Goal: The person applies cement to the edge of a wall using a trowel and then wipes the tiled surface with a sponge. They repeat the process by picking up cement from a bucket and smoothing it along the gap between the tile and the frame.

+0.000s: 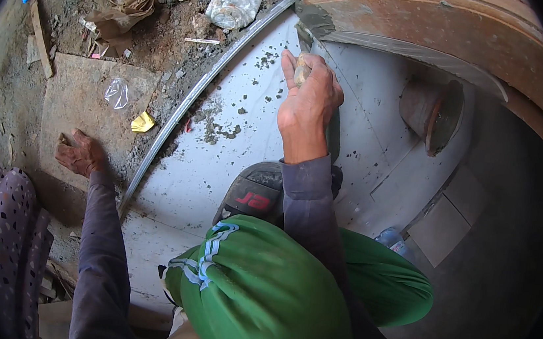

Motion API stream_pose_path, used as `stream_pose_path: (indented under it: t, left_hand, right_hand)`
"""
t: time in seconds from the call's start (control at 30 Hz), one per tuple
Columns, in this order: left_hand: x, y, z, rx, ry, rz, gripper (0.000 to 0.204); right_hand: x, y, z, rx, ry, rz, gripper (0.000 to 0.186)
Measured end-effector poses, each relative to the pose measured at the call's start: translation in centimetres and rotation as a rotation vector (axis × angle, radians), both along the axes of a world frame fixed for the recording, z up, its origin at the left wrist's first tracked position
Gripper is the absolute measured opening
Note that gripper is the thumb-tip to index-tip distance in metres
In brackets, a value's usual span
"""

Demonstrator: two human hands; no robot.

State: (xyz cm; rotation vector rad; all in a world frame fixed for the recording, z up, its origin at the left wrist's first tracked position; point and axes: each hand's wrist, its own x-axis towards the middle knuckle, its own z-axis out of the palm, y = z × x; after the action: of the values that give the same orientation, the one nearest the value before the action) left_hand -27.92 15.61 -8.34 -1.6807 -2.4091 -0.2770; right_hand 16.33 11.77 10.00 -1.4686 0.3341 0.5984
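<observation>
My right hand (310, 104) is closed around the pale wooden handle of a trowel (304, 39). The trowel's narrow blade points away from me and reaches wet grey mortar (316, 21) at the corner of a brown wooden base (419, 26). Off to the left, my left hand (80, 153) leans on a flat dusty board (70, 99), its fingers bent and apart, with nothing seen in it. White tiled flooring (226, 98), spotted with mortar crumbs, spreads beneath my right arm.
A mortar-stained bucket (423, 109) lies tilted at the right. Along the tiles' left side curves a metal strip (182, 110), with rubble and crumpled brown paper (120, 8) beyond. A plastic bottle (393, 240) is beside my green-clad knee; loose tiles (440, 230) lie farther right.
</observation>
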Motion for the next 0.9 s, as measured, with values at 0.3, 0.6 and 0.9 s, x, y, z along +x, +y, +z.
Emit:
stream_pose_path:
  t: [0.3, 0.6, 0.9]
  left_hand:
    - [-0.1, 0.0, -0.2, 0.006, -0.010, 0.000, 0.047]
    - [0.0, 0.0, 0.2, 0.004, -0.057, -0.005, 0.046]
    - [0.6, 0.0, 0.7, -0.015, -0.050, 0.009, 0.046]
  right_hand:
    - [1.6, 1.1, -0.3, 0.134, 0.083, -0.055, 0.020]
    - [2.8, 0.8, 3.6, 0.209, -0.024, -0.035, 0.028]
    - [0.2, -1.0, 4.7, 0.087, -0.011, 0.070, 0.017]
